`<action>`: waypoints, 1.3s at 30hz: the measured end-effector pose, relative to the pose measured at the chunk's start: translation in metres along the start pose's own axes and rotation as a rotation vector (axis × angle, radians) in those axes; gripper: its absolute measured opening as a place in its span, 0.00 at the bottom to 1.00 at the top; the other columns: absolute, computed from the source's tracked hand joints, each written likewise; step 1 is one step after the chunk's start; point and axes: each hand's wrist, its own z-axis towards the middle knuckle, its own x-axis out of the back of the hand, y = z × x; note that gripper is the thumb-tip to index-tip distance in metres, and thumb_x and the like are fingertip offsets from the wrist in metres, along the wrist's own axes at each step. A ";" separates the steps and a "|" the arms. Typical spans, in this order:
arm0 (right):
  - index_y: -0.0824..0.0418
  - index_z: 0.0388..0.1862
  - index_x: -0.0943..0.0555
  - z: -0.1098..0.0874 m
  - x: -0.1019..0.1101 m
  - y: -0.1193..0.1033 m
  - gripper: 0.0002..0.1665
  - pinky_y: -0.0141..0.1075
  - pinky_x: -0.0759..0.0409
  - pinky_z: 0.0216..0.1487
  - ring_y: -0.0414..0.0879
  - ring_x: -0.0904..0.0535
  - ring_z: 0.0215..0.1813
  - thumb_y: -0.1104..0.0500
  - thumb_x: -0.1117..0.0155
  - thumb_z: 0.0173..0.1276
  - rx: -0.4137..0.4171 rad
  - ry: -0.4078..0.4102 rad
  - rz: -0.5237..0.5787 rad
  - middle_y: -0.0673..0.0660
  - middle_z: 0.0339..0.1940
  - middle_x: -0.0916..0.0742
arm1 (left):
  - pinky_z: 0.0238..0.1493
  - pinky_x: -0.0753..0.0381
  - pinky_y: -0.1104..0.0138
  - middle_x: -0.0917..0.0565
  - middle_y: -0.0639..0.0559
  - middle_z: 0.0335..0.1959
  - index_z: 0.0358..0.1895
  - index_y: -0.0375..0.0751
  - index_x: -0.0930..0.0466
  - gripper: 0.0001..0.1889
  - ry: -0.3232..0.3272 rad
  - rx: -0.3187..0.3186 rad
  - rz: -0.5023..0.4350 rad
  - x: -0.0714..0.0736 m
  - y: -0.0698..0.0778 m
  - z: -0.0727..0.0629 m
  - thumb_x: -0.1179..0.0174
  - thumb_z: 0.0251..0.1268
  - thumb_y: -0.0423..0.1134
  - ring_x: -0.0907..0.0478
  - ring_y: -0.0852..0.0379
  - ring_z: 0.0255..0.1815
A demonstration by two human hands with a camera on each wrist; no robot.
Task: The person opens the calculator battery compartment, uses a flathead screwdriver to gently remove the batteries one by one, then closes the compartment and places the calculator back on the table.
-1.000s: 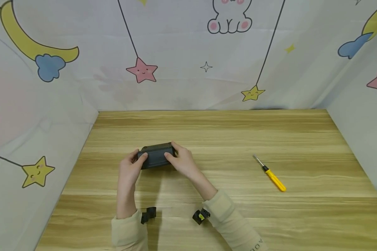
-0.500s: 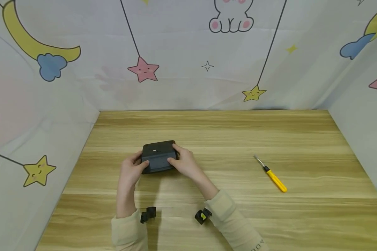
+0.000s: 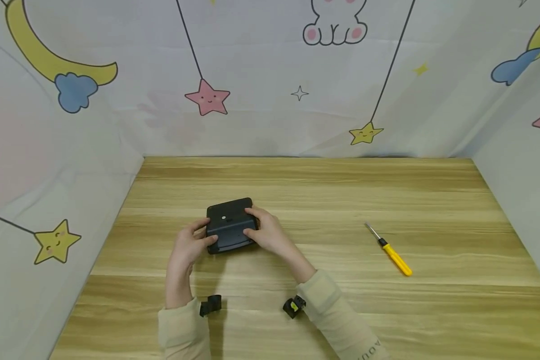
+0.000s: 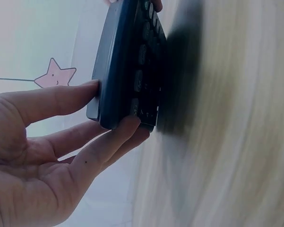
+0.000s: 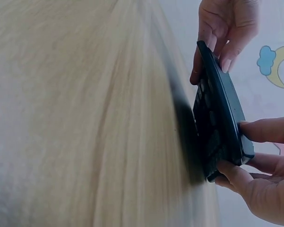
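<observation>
Both hands hold a dark calculator point(image 3: 228, 218) over the left half of the table. Its back, with a small pale round spot, faces up in the head view; the keys point down toward the tabletop and show only in the wrist views. My left hand point(image 3: 190, 246) pinches the left end, thumb on the near edge. In the left wrist view the fingers point(image 4: 111, 146) reach under to the keys. At the other end my right hand point(image 3: 270, 232) grips the calculator with thumb and fingers, as the right wrist view of its body point(image 5: 229, 111) confirms.
A screwdriver point(image 3: 393, 256) with a yellow handle lies on the wooden table point(image 3: 324, 200), to the right of the hands. White cloth point(image 3: 270, 125) printed with stars and moons rises behind the table and at both sides.
The calculator has been tipped, so that its flat back now shows widely where mostly its edge showed before. Both hands have shifted slightly to the right with it. The screwdriver stays put.
</observation>
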 end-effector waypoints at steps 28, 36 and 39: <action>0.59 0.70 0.32 0.001 -0.006 0.008 0.33 0.49 0.38 0.73 0.56 0.40 0.76 0.63 0.38 0.67 0.036 -0.024 -0.190 0.61 0.76 0.36 | 0.59 0.25 0.50 0.43 0.32 0.73 0.73 0.42 0.39 0.36 0.062 0.000 0.184 -0.011 -0.011 0.011 0.38 0.60 0.28 0.30 0.32 0.63; 0.59 0.70 0.32 -0.001 -0.005 0.007 0.32 0.50 0.37 0.72 0.57 0.39 0.75 0.62 0.38 0.67 0.047 -0.023 -0.249 0.62 0.76 0.36 | 0.55 0.22 0.54 0.41 0.33 0.72 0.73 0.43 0.38 0.37 0.073 0.005 0.175 -0.013 -0.011 0.012 0.38 0.59 0.27 0.28 0.34 0.61; 0.59 0.70 0.32 -0.001 -0.005 0.007 0.32 0.50 0.36 0.72 0.57 0.39 0.75 0.61 0.38 0.67 0.064 -0.021 -0.286 0.62 0.76 0.35 | 0.54 0.21 0.55 0.41 0.33 0.72 0.73 0.43 0.38 0.37 0.074 0.007 0.174 -0.013 -0.011 0.013 0.37 0.59 0.27 0.27 0.34 0.61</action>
